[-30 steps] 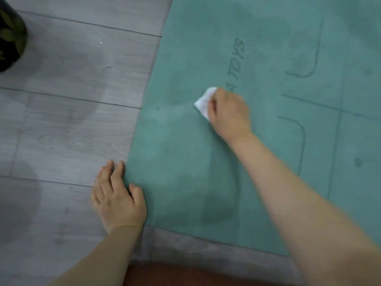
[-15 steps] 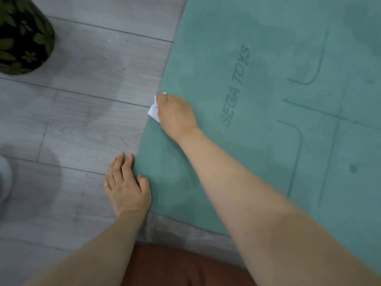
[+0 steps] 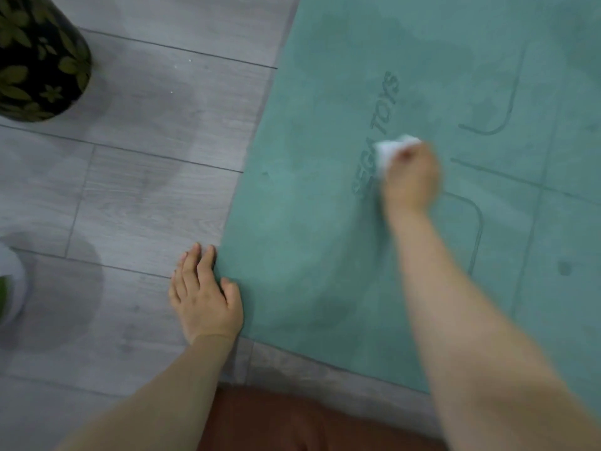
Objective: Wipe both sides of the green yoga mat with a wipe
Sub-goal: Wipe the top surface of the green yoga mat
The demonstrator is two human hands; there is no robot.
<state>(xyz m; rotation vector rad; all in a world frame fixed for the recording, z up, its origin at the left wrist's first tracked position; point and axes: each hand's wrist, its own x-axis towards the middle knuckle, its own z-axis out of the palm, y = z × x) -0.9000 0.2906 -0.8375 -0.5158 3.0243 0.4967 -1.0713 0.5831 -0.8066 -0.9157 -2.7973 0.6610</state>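
Mat; motion-blurred right hand, wipe

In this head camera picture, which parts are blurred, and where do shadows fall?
In the head view, the right hand and the white wipe it grips are smeared by motion blur; the left hand, resting flat at the edge of the green mat, looks sharper; soft round shadows lie on the grey floor; the light is even, with no glare.

free: green mat bare left of your right hand | blocked: left hand at its near corner | floor: dark vase far left
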